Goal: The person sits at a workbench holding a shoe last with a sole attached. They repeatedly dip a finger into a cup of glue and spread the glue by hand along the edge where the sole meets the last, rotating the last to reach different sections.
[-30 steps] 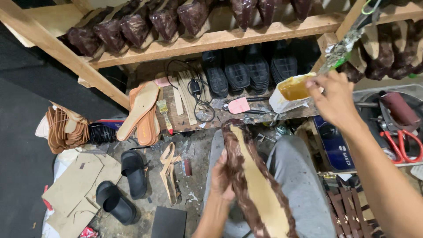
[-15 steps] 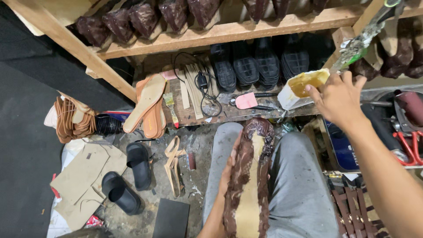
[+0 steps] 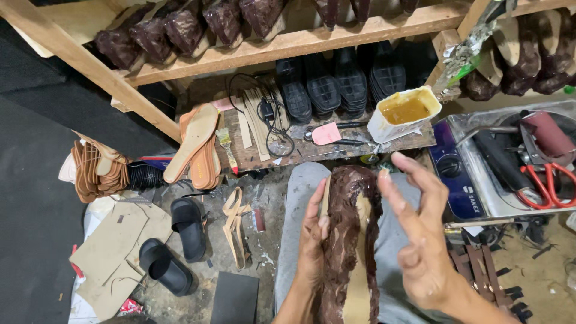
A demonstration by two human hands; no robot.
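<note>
My left hand point(image 3: 312, 240) grips the left edge of a long shoe sole point(image 3: 351, 240) that lies on my lap, its rim wrapped in dark brown glossy material and its tan middle bare. My right hand point(image 3: 420, 234) hovers just to the right of the sole with its fingers spread and nothing in them. A white tub of yellow-brown glue point(image 3: 405, 114) stands on the low wooden board ahead of me, beyond the right hand.
A wooden shelf point(image 3: 336, 36) overhead carries wrapped brown soles; black soles point(image 3: 342, 84) stand below it. Tan insoles point(image 3: 195, 144), a cable and pink-handled scissors point(image 3: 329, 133) lie on the board. Black sandals point(image 3: 189, 228) and cardboard lie left on the floor. A machine with red-handled pliers point(image 3: 549, 180) stands at right.
My right hand has drawn back from the glue tub toward the sole on my lap, fingers now spread. The sole has turned more upright in my left hand.
</note>
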